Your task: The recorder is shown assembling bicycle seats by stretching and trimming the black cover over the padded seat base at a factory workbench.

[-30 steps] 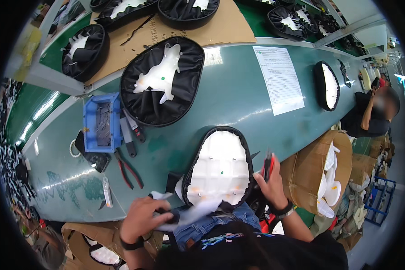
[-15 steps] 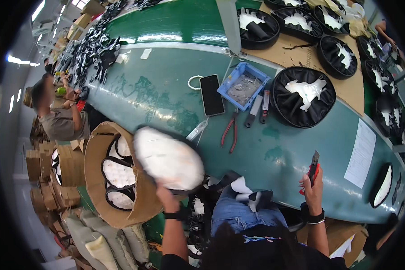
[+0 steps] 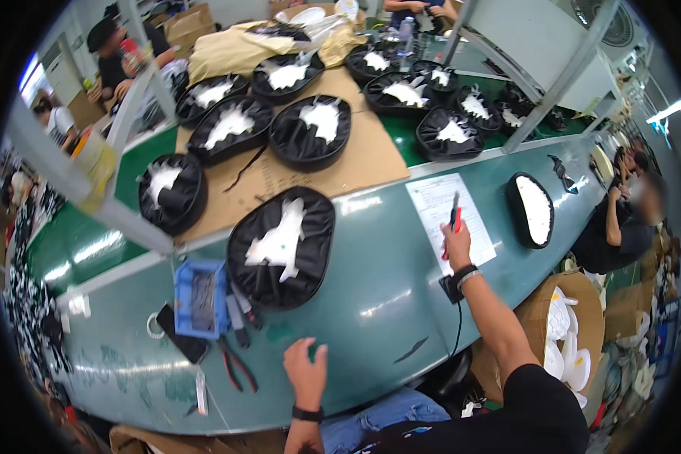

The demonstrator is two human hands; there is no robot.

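My right hand (image 3: 458, 248) is closed round a red utility knife (image 3: 455, 218), its blade pointing away from me. It is above a printed paper sheet (image 3: 471, 191). My left hand (image 3: 305, 372) hovers over the near part of the green table with fingers apart, holding nothing. Ahead of it lies a large rounded piece gathered in black fabric (image 3: 314, 253), with an irregular white patch in its centre. Farther right, beyond the paper, rests a smaller black oval piece with a white face (image 3: 536, 210).
Left of centre are a blue bin (image 3: 221, 321) of small thin metal parts, red-handled pliers (image 3: 238, 369), a phone (image 3: 183, 334) and a beaded bracelet (image 3: 154, 326). Several black-covered pieces lie on cardboard (image 3: 371, 155). A carton (image 3: 594, 318) holds white pieces at right.
My view has swung right. The white-faced padded piece has left my left hand, which is now empty; the box it was beside is out of view. The knife remains in my right hand.
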